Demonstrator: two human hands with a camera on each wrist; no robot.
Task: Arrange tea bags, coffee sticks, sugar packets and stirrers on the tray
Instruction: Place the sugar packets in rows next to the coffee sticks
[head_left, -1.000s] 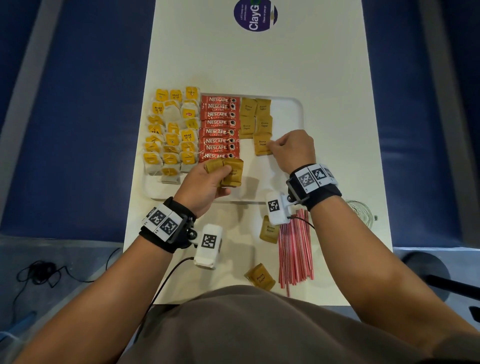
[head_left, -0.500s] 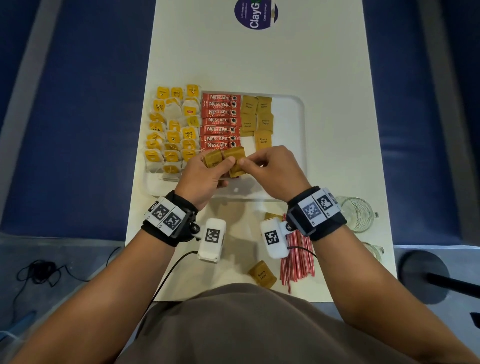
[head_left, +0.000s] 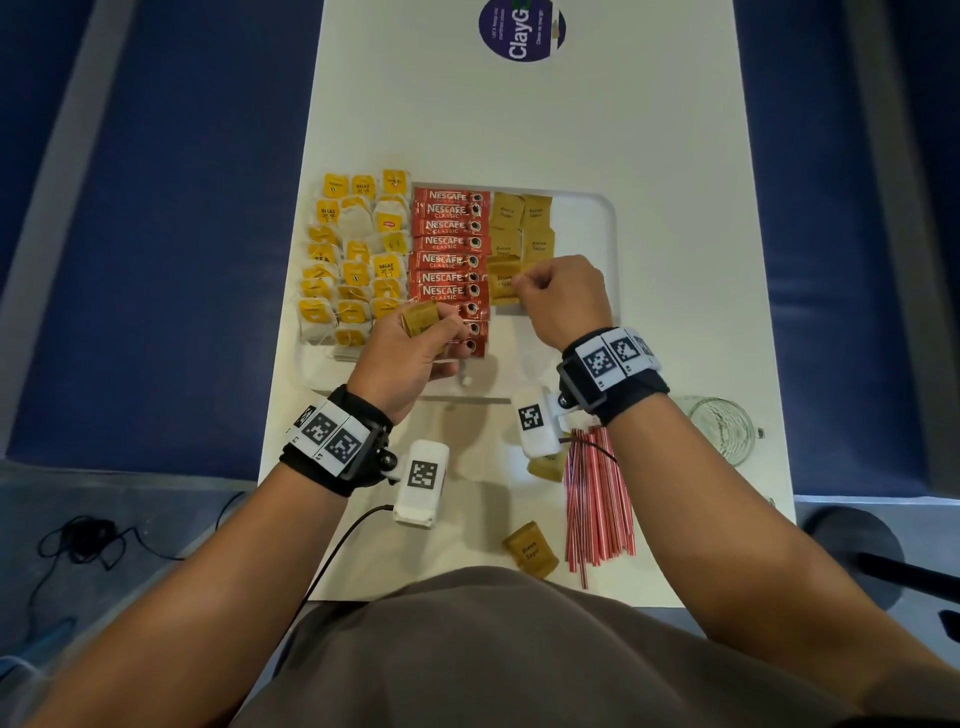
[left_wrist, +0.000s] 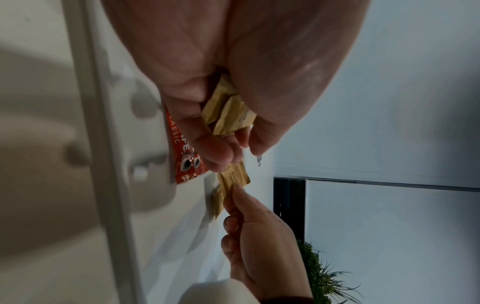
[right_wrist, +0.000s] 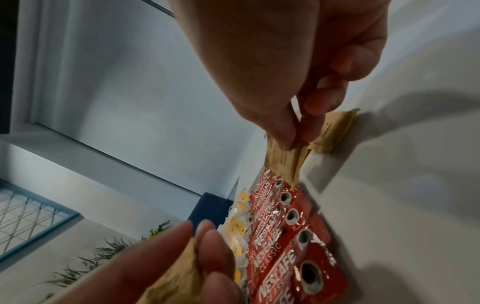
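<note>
A white tray (head_left: 597, 218) holds yellow tea bags (head_left: 358, 260) at the left, red coffee sticks (head_left: 449, 260) in the middle and brown sugar packets (head_left: 522, 223) to their right. My right hand (head_left: 563, 301) pinches one brown sugar packet (head_left: 503, 283) (right_wrist: 284, 162) just above the tray, beside the coffee sticks (right_wrist: 280, 230). My left hand (head_left: 410, 353) grips a small bunch of brown sugar packets (head_left: 421, 318) (left_wrist: 228, 115) over the tray's near part. Red-and-white stirrers (head_left: 597, 499) lie on the table to the near right.
Two loose sugar packets (head_left: 531, 550) (head_left: 548, 465) lie on the white table (head_left: 675, 208) near its front edge. A glass mug (head_left: 724, 428) stands at the right edge. A round purple sticker (head_left: 522, 28) sits at the far end. Blue floor flanks the table.
My right hand took a sugar packet from the bunch in my left hand and carried it up and right to the sugar column. The left hand stayed low with the rest.
</note>
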